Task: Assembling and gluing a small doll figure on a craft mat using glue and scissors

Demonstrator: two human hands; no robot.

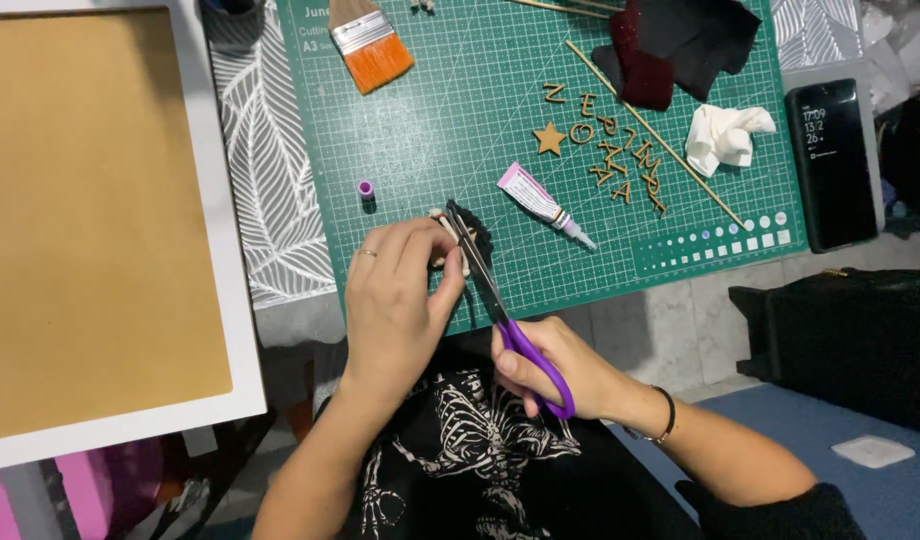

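Here, step: the person is trimming a small pale piece with black fabric on it (458, 236), at the near edge of the green gridded cutting mat (430, 120)
Left hand (392, 300): fingers curled shut, pinching the small piece between thumb and fingertips, wrist bent down over the mat edge
Right hand (555, 368): closed through the loops of the purple-handled scissors (492, 300), forearm angled in from the right
Blades: nearly shut, tips on the black fabric
Next move calls for: a steady pinch and short snips kept clear of the left thumb, as judged
Nearby: a small glue tube (542, 203), its purple cap (366, 188), wooden letters (612, 150), an orange-bristled brush (372, 42)
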